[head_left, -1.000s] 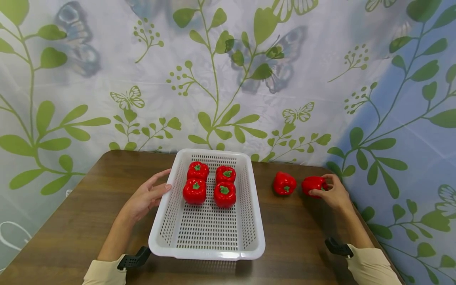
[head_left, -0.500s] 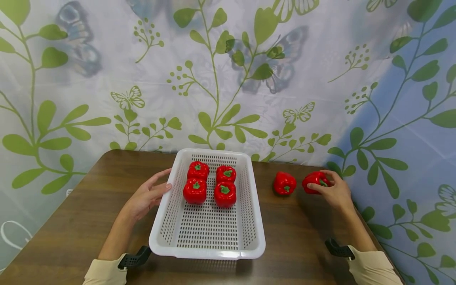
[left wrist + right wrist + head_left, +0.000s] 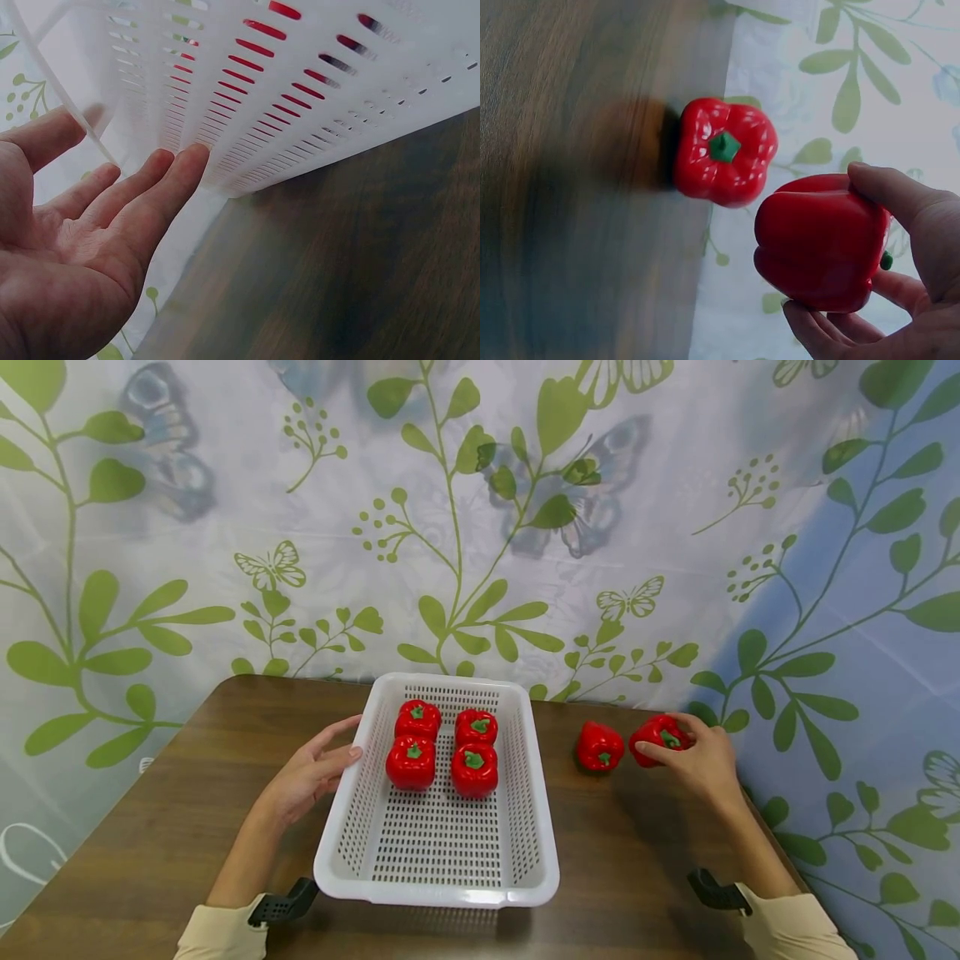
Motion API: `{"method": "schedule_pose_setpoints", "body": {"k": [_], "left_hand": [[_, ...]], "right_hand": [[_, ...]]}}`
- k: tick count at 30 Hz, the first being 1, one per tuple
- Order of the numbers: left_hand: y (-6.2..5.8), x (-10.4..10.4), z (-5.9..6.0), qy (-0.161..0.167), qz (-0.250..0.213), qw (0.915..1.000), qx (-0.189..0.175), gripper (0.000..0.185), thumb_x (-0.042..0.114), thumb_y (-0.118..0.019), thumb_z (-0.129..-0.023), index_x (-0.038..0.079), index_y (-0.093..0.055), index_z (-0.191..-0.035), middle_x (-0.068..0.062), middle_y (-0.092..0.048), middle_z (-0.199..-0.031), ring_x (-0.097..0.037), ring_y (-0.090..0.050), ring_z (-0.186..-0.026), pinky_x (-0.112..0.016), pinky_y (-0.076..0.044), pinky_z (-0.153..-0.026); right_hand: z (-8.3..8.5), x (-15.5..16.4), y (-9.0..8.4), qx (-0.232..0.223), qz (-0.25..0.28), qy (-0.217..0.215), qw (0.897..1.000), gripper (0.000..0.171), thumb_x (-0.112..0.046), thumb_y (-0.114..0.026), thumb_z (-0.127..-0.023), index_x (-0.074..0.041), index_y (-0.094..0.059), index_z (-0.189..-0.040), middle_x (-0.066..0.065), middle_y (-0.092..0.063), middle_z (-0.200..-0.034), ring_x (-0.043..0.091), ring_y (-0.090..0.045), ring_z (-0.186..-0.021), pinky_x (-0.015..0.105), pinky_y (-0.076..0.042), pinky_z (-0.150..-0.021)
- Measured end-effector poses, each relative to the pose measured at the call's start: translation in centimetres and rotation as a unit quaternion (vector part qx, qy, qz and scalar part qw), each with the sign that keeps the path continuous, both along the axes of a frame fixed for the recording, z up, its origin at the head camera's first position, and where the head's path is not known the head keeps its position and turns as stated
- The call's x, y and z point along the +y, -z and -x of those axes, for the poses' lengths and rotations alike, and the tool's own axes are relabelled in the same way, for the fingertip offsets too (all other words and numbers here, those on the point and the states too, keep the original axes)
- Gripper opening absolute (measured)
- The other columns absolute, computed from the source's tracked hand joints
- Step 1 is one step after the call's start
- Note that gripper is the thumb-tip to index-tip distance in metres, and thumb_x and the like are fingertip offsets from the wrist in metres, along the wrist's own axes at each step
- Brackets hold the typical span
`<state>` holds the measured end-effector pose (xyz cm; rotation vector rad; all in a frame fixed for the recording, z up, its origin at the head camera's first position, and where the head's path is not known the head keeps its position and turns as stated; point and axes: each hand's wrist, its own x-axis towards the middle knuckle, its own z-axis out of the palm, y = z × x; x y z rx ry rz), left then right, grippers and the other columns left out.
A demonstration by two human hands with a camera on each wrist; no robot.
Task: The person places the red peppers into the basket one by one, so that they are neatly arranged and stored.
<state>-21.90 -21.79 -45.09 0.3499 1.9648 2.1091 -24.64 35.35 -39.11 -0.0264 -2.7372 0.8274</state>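
My right hand [image 3: 693,758] [image 3: 900,270] grips a red pepper [image 3: 654,739] [image 3: 819,241] just above the table at the far right. A second red pepper [image 3: 599,746] [image 3: 724,150] lies on the wood just left of it. A white perforated basket [image 3: 438,860] [image 3: 315,112] in the middle holds several red peppers [image 3: 442,747] in its far half. My left hand [image 3: 311,772] [image 3: 90,232] rests flat and open against the basket's left wall, fingers straight.
The brown wooden table [image 3: 150,827] has rounded far corners. A leaf-and-butterfly curtain [image 3: 480,527] hangs close behind and to the right of it. The basket's near half is bare.
My right hand has closed round the far-right pepper, lifted it slightly and drawn it a little left toward the other pepper. The left hand and basket have not moved.
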Motion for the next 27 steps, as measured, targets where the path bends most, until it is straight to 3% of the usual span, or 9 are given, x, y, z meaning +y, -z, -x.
{"method": "schedule_pose_setpoints", "body": {"k": [14,27], "left_hand": [[0.2,-0.1,0.1,0.003,-0.003,1.0000,0.002,0.062,0.016,-0.053,-0.106,0.017,-0.023,-0.160,-0.014,-0.064,-0.138,-0.032,-0.073,-0.109,-0.049,-0.061,-0.085],[0.1,0.0,0.0,0.005,-0.006,1.0000,0.002,0.062,0.016,-0.053,-0.106,0.015,-0.023,-0.160,-0.012,-0.066,-0.134,-0.033,-0.072,-0.110,-0.048,-0.061,-0.086]], "right_hand": [[0.1,-2.5,-2.1,-0.001,-0.021,-0.026,0.999,0.079,-0.054,-0.078,-0.084,-0.007,-0.052,-0.142,0.027,-0.051,-0.123,0.039,-0.046,-0.109,0.041,-0.049,-0.068],[0.1,-5.8,-3.8,0.033,-0.021,-0.069,0.997,0.074,-0.046,-0.084,-0.080,-0.004,-0.055,-0.134,0.025,-0.055,-0.124,0.039,-0.048,-0.113,0.055,-0.052,-0.078]]}}
